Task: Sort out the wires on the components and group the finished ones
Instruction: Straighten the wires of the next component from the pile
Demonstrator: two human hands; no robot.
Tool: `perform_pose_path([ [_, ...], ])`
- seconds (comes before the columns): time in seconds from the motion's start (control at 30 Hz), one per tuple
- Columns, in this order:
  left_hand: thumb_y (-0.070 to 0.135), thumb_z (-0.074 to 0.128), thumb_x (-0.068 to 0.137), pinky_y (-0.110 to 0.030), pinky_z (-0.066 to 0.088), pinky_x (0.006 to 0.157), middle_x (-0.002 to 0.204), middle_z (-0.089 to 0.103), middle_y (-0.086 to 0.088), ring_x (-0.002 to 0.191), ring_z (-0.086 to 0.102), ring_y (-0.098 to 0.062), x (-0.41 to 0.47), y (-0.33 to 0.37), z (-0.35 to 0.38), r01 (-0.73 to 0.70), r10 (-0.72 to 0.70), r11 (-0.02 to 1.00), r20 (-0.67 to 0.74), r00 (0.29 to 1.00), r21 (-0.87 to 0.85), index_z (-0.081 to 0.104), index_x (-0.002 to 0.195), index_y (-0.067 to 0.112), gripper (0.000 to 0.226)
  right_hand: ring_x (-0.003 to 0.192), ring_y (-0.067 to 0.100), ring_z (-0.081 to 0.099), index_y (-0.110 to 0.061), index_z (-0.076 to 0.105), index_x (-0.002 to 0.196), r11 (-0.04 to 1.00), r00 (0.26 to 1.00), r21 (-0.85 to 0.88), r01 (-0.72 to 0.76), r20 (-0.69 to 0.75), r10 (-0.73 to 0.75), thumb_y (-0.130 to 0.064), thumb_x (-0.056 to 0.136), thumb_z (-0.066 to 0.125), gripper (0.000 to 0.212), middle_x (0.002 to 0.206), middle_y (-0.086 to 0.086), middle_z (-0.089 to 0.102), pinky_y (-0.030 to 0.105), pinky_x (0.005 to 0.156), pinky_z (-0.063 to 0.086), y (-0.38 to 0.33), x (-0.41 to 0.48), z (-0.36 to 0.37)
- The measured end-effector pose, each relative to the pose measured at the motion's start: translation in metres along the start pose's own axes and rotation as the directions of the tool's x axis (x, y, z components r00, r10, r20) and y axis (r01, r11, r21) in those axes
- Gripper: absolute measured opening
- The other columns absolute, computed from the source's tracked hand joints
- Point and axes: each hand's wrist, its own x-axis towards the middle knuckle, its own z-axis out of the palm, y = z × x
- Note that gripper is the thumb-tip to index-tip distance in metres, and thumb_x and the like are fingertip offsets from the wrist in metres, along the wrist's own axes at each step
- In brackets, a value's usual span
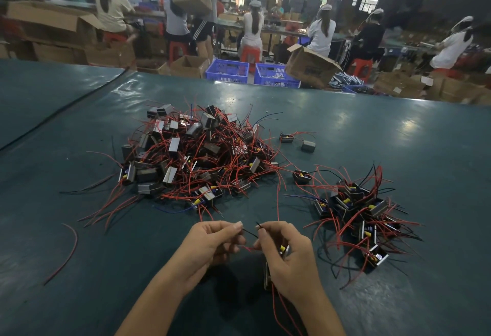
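The right hand (289, 258) hides most of its component (266, 276); the red wires (273, 301) run off the bottom edge

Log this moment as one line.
left hand: pinches black wire | right hand: pinches wire, holds component | big pile: ahead | smaller pile: right

Small boxy metal components with red and black wires, lying in two piles and in the hands

Taking the hands as the clock's centre, the big pile (196, 155) lies at 11 o'clock, its wires tangled and sticking out all round. The small pile (356, 210) lies at 2 o'clock, well apart from it. Three stray components (301, 176) sit singly at 1 o'clock, between the piles. A loose red wire (66, 253) lies curved at 9 o'clock. The held component (267, 274) is mostly hidden under the right hand (287, 258). Its black wire (249, 232) is pinched between that hand and the left hand (212, 245).
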Motion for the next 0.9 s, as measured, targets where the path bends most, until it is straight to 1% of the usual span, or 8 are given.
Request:
perform_pose_path([
  [0.1,0.026,0.07,0.083,-0.018,0.042,0.046,0.069,0.069,-0.005,0.053,0.057,-0.008,0.003,-0.003,0.001,-0.116,0.124,0.988,-0.068,0.99,0.106,0.072,0.074,0.011,0.017,0.073,0.015,0.064,-0.04,0.066,0.093,1.0,1.0,-0.006,-0.001,0.017,0.001,-0.042,0.089,0.058,0.009,0.075,-0.018,0.068,0.047,0.072,0.052,-0.001,0.0,0.0],
  [0.27,0.019,0.061,0.093,-0.021,0.047,0.046,0.071,0.072,-0.004,0.055,0.061,-0.01,0.003,-0.008,0.004,-0.298,0.329,0.898,-0.043,0.943,0.324,0.069,0.086,0.01,0.014,0.074,0.014,0.066,-0.033,0.071,0.091,0.998,0.998,0.022,-0.063,0.009,0.062,-0.03,0.087,0.065,0.008,0.076,-0.014,0.069,0.032,0.069,0.053,-0.003,-0.001,0.002],
  [0.33,0.024,0.061,0.092,-0.021,0.049,0.048,0.073,0.073,-0.005,0.056,0.063,-0.011,0.002,-0.007,0.006,-0.322,0.35,0.884,-0.024,0.937,0.338,0.069,0.086,0.011,0.016,0.075,0.013,0.067,-0.032,0.071,0.092,0.997,0.997,0.027,-0.074,0.0,0.074,-0.026,0.087,0.065,0.009,0.077,-0.014,0.069,0.023,0.068,0.05,-0.002,0.0,0.001],
  [0.43,0.036,0.062,0.082,-0.023,0.052,0.051,0.074,0.073,-0.006,0.06,0.066,-0.014,0.001,-0.006,0.007,-0.352,0.369,0.886,0.001,0.93,0.302,0.07,0.086,0.01,0.028,0.075,0.013,0.066,-0.034,0.072,0.096,0.996,0.996,0.021,-0.086,-0.006,0.086,-0.022,0.088,0.065,0.015,0.078,-0.015,0.069,0.021,0.068,0.049,-0.001,0.0,0.001],
  [0.63,0.023,0.073,0.084,-0.023,0.053,0.059,0.071,0.072,0.001,0.064,0.068,-0.013,0.001,-0.01,0.003,-0.485,0.529,0.764,0.017,0.849,0.425,0.074,0.079,0.024,0.005,0.075,0.014,0.067,-0.031,0.074,0.096,0.994,0.994,0.044,-0.103,-0.031,0.105,-0.023,0.086,0.065,0.015,0.079,-0.011,0.071,0.021,0.066,0.051,0.0,-0.001,0.004],
  [0.7,0.03,0.073,0.083,-0.025,0.054,0.061,0.073,0.069,0.006,0.065,0.065,-0.011,0.002,-0.01,0.0,-0.589,0.66,0.616,0.065,0.749,0.524,0.074,0.08,0.026,0.005,0.074,0.012,0.067,-0.029,0.074,0.096,0.994,0.994,0.038,-0.099,-0.036,0.1,-0.018,0.087,0.067,0.016,0.079,-0.013,0.071,0.018,0.065,0.05,-0.001,-0.001,0.005],
  [0.8,0.032,0.07,0.087,-0.023,0.052,0.063,0.09,0.063,0.012,0.075,0.062,-0.007,0.004,-0.013,-0.004,-0.698,0.803,0.291,0.229,0.55,0.654,0.073,0.086,0.016,0.016,0.073,0.012,0.067,-0.026,0.075,0.092,0.994,0.993,0.03,-0.11,-0.049,0.111,-0.011,0.086,0.069,0.018,0.078,-0.012,0.071,0.017,0.064,0.05,0.0,0.0,0.005],
  [0.9,0.032,0.064,0.089,-0.023,0.052,0.061,0.109,0.062,0.011,0.082,0.063,-0.002,0.005,-0.015,-0.006,-0.716,0.826,0.236,0.252,0.504,0.657,0.071,0.089,0.018,0.016,0.072,0.013,0.067,-0.023,0.075,0.088,0.995,0.994,0.017,-0.103,-0.036,0.104,-0.006,0.085,0.071,0.017,0.076,-0.01,0.07,0.019,0.063,0.05,0.0,0.0,0.003],
])
